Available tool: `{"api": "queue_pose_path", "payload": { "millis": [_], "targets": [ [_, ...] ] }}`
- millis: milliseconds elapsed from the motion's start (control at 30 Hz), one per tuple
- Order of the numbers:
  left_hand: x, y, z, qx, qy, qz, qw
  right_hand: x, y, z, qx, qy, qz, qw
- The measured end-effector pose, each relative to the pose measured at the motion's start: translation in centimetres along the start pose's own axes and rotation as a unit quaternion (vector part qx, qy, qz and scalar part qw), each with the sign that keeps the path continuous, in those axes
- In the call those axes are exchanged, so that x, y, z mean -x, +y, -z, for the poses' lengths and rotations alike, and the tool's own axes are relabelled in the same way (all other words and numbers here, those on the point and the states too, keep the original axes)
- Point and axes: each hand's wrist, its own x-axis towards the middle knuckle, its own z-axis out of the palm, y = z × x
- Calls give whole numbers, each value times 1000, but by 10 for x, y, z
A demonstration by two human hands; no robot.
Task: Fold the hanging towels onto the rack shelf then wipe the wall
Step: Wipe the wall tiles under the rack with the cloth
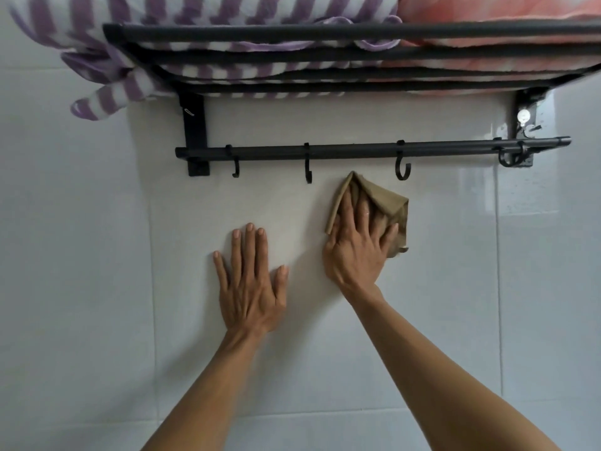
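Pressing a tan cloth (387, 203) flat against the white tiled wall (422, 320), the right hand (356, 252) works just below the hook rail (357, 150), at about one o'clock from the middle of the view; its fingers lie spread and fairly straight over the cloth, pushing it to the tile rather than curling round it, so that grip reads as open. The left hand (248, 288) rests at nine o'clock of the right one, palm flat on the bare wall, fingers straight and holding nothing; it seems to serve as a brace.

By the look of things the folding is done: a purple-striped towel (201, 11) and a pink towel (487, 40) lie on the rack shelf (325, 32) at twelve o'clock, and nothing hangs from the hooks (403, 169); the wiping is under way, with most of the wall seemingly still to cover.

The striped towel is not neat; a loose end droops off the shelf at ten o'clock. Both towels are cut off by the top edge, so their folds cannot be judged; whether the cloth is wet, or which tiles are already wiped, is hard to tell.
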Motion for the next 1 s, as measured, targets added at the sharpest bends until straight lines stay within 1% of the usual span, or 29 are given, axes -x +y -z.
{"api": "queue_pose_path", "payload": {
  "millis": [100, 267, 367, 467, 600, 667, 767, 900, 1000],
  "targets": [
    [4, -21, 2, -10, 0, -1, 1000, 5, -27, -10, -2, -13, 41, 999],
    [10, -43, 2, -6, 13, -1, 1000, 13, -63, -25, 25, -33, 101, 994],
    [15, -49, 1, 3, 29, 2, 1000, 17, -83, -31, 39, -63, 149, 986],
    [21, -55, 1, 12, 50, 3, 999, 18, -105, -33, 39, -92, 175, 980],
    [24, -59, 1, 17, 62, 2, 998, 16, -128, -35, 41, -116, 248, 961],
    [24, -61, 0, 17, 63, 1, 998, 16, -135, -38, 43, -117, 274, 954],
    [26, -64, -4, 11, 73, 2, 997, 18, -138, -41, 63, -126, 337, 931],
    [33, -63, -7, 8, 100, 45, 994, 25, -133, -45, 55, -115, 366, 922],
    [41, -65, -9, 0, 95, 66, 993, 52, -118, -55, 34, -118, 376, 918]
  ]
}}
